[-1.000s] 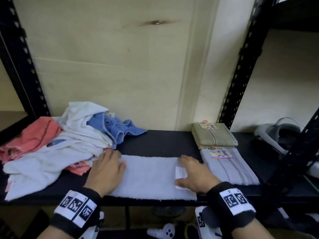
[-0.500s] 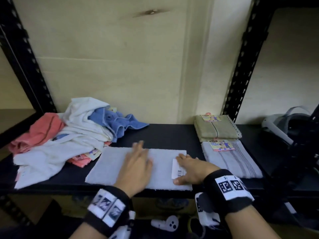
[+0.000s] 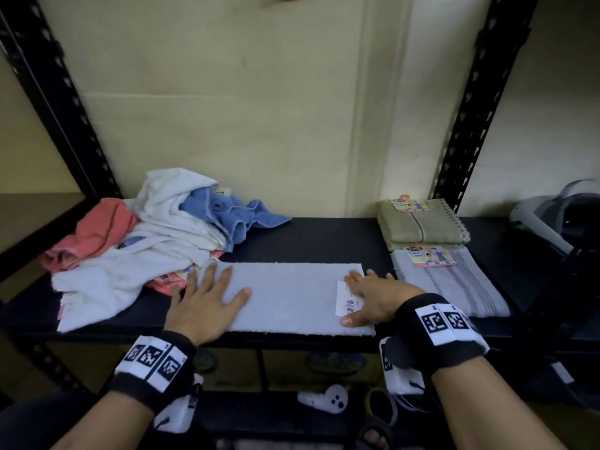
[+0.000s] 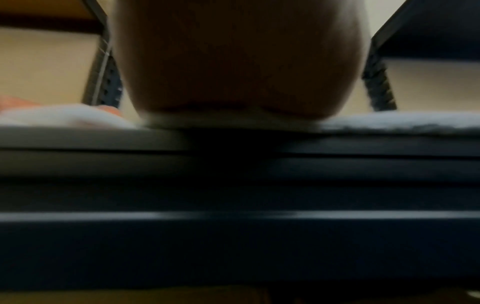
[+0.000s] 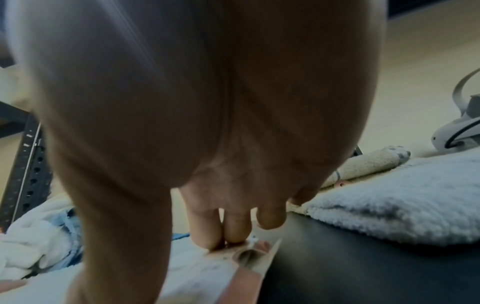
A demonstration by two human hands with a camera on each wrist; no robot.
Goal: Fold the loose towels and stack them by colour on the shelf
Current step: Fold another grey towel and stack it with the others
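A pale grey towel (image 3: pixel 292 297) lies folded into a long flat strip along the front of the black shelf (image 3: pixel 311 238). My left hand (image 3: pixel 207 293) presses flat on its left end, fingers spread and straight. My right hand (image 3: pixel 373 297) lies flat on its right end, over a white barcode label (image 3: pixel 348 302). In the right wrist view the fingertips (image 5: pixel 233 236) touch that label (image 5: pixel 233 267). A loose pile at the left holds white (image 3: pixel 130 267), blue (image 3: pixel 233 216) and pink towels (image 3: pixel 94 232). An olive towel (image 3: pixel 422 225) and a grey striped towel (image 3: pixel 454 284) lie folded at the right.
Black perforated uprights (image 3: pixel 470 102) frame the bay, with a cream wall behind. A white headset (image 3: pixel 558 212) sits on the shelf at far right. A white controller (image 3: pixel 324 399) lies on the level below. Bare shelf shows behind the grey strip.
My left hand slid right along the towel to its middle, then back to the left end. The right hand stayed on the label end.
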